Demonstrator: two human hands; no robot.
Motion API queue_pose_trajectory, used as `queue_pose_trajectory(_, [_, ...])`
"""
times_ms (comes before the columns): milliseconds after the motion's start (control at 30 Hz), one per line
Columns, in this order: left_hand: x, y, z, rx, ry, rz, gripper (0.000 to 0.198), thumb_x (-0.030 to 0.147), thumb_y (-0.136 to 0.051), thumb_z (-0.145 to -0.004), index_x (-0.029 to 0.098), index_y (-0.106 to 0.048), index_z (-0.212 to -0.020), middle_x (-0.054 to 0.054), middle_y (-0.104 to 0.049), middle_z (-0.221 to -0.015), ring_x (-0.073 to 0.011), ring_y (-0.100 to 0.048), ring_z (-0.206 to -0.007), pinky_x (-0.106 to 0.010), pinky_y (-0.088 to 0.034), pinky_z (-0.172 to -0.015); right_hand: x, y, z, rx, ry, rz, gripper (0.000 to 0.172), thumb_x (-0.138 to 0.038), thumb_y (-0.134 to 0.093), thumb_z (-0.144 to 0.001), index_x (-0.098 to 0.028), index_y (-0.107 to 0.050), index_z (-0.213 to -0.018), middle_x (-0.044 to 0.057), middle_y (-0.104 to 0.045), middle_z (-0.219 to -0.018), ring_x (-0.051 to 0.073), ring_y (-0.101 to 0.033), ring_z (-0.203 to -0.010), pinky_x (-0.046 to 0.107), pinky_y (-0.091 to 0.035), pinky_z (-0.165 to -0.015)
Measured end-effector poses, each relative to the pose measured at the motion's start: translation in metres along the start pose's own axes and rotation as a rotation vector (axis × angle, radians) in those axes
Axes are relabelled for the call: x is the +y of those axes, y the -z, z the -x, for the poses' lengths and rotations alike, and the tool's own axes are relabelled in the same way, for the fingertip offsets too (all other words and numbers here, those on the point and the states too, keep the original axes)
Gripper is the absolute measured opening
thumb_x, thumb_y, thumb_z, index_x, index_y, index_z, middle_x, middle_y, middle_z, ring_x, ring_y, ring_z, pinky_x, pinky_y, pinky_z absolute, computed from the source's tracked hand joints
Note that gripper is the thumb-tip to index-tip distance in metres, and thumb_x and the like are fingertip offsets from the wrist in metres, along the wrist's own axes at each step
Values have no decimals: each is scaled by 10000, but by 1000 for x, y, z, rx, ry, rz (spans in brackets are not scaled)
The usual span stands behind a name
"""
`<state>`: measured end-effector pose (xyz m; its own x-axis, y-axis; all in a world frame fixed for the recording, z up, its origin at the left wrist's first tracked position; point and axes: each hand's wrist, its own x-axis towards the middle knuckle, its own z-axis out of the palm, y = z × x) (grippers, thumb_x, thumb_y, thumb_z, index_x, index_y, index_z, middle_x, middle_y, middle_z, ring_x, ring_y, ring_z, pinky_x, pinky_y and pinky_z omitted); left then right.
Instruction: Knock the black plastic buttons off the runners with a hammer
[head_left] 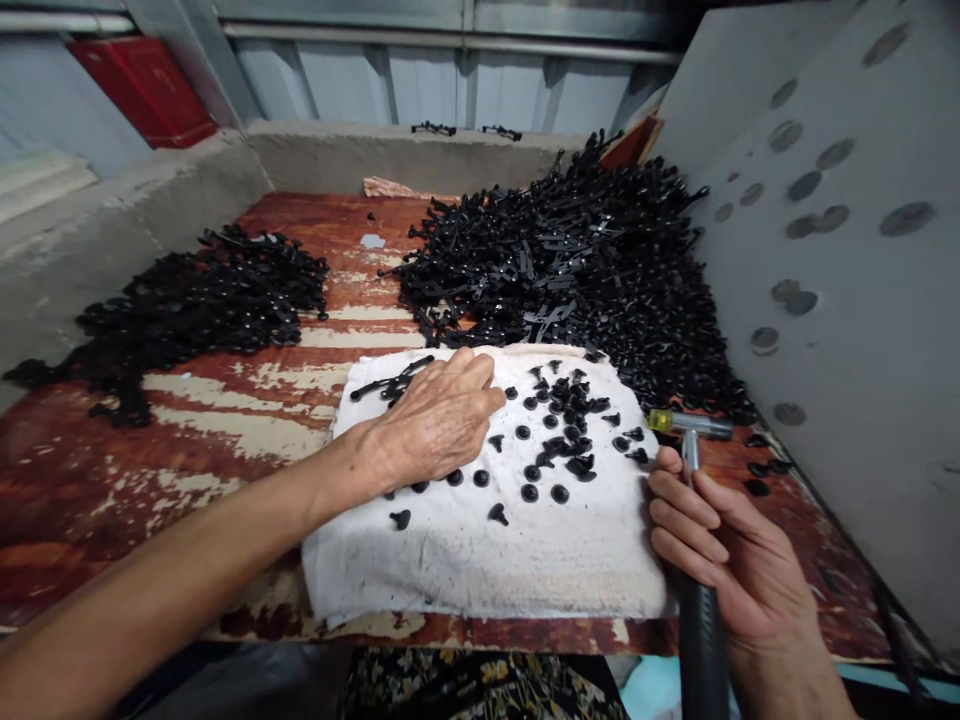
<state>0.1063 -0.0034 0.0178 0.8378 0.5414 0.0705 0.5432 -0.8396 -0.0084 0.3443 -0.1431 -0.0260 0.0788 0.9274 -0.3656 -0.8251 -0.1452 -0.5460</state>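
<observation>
From the head camera: the left hand (435, 420) lies palm down on a white cloth (525, 560), fingers bent among the small black pieces (559, 420) scattered there; whether it pinches one is hidden. The right hand (724, 555) is wrapped around a hammer (688, 450) handle, its head at the cloth's right edge. Black heaps (585, 260) lie behind on a worn red board (262, 400).

Soft, even light all round; the white cloth (480, 560) reads brightest, the left hand (439, 420) drops a faint shadow on it, the heap of black parts (585, 260) swallows detail, and the wide lens bows the grey wall (862, 350) at the right edge
</observation>
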Motion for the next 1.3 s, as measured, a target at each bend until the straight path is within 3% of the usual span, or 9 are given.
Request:
queue_pose_trajectory(100, [4, 0, -2, -27, -27, 36, 226, 84, -392, -858, 170, -601, -865, -97, -548, -984, -231, -453, -908, -380, -433, -773, 0, 0, 0, -14, -3, -9, 172, -120, -740, -740, -125, -642, -881, -108, -397, -564, 14, -255, -359, 82, -369, -317])
queue_pose_trajectory(267, [-2, -4, 4, 55, 42, -17, 196, 117, -392, -879, 160, -584, -871, -105, -548, -938, -241, -439, -880, -393, -430, -765, 0, 1, 2, -27, -17, -28, 151, -137, -717, -763, -141, -636, -891, -109, -414, -563, 20, -242, -371, 86, -385, -327])
queue_pose_trajectory(400, [1, -7, 6, 27, 23, -3, 207, 100, -392, -876, 176, -583, -852, -98, -559, -966, -234, -442, -894, -383, -434, -770, 0, 1, 1, -35, -9, -15, 162, -140, -726, -754, -139, -629, -884, -113, -391, -565, 17, -238, -367, 78, -363, -325])
queue_pose_trajectory(600, [8, 0, 6, 39, 1, 75, 263, 55, -387, -850, 171, -616, -907, -98, -563, -985, -237, -462, -922, -381, -439, -792, -1, 1, 0, 2, -5, -10, 194, -134, -746, -728, -130, -632, -885, -112, -415, -550, 11, -267, -354, 79, -367, -309])
queue_pose_trajectory(800, [-17, 10, 55, 140, 110, 268, 299, 36, -409, -839, 189, -643, -946, -64, -585, -928, -201, -520, -899, -340, -452, -792, -2, -1, 4, 81, -37, -16, 254, -100, -768, -683, -155, -610, -875, -97, -442, -538, 23, -396, -341, 85, -403, -300])
queue_pose_trajectory(1000, [-22, 3, 101, 41, 168, 317, 211, 132, -471, -894, 175, -667, -957, -65, -616, -948, -201, -544, -921, -349, -452, -818, -2, -3, 3, 151, -50, -44, 312, -59, -743, -654, -167, -584, -900, -90, -452, -529, 30, -431, -333, 74, -400, -296])
queue_pose_trajectory(1100, [-21, -4, 100, 4, 153, 283, 226, 151, -454, -917, 175, -679, -909, -69, -626, -935, -207, -541, -911, -348, -452, -800, 0, -5, 2, 203, -42, -69, 298, -46, -723, -641, -165, -581, -874, -92, -454, -515, 35, -434, -317, 81, -392, -273])
queue_pose_trajectory(1300, [-39, -15, 82, 105, 162, 227, 277, 171, -413, -946, 166, -674, -854, -65, -628, -863, -196, -550, -855, -349, -451, -795, 1, -8, 1, 323, -11, -84, 341, -22, -742, -573, -145, -599, -856, -102, -447, -502, 39, -431, -277, 94, -381, -228])
